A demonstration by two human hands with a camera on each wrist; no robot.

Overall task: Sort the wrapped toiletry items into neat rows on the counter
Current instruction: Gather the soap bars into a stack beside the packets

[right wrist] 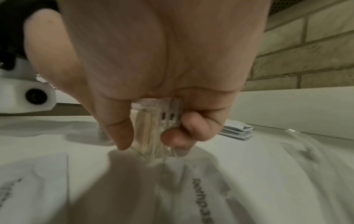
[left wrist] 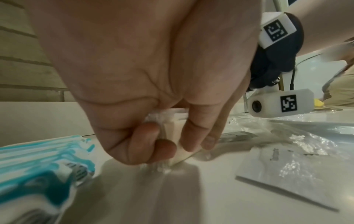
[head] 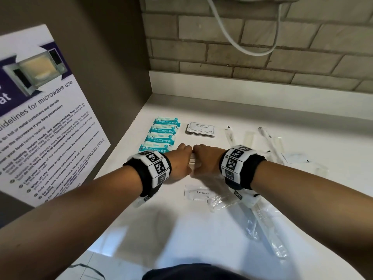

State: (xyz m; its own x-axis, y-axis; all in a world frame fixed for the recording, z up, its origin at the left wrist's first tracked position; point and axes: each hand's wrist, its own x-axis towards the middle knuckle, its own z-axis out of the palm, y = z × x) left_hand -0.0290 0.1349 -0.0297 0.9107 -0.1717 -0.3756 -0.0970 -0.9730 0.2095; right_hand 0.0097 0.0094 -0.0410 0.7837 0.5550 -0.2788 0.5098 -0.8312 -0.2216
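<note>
On the white desk, beside the mini wipes, left grip and right grip meet around a clear-wrapped bundle. The left wrist shows curled fingers pinching it down on the desk; the right wrist, thumb and fingers likewise.

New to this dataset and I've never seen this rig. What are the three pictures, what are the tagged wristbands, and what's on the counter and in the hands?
There is no machine here: a person works bare-handed. The wide picture comes from a head camera looking down. The other two come from cameras worn at each wrist, looking along the palm. The black bands with square markers carry those cameras. On the white counter lie a row of teal mini wipes packs, a stack of shampoo sachets, a toothpaste sachet and loose clear-wrapped long items to the right. The left hand and right hand together pinch a small stack of clear-wrapped packets, seemingly stood on end on the counter. Its contents are unclear.
</note>
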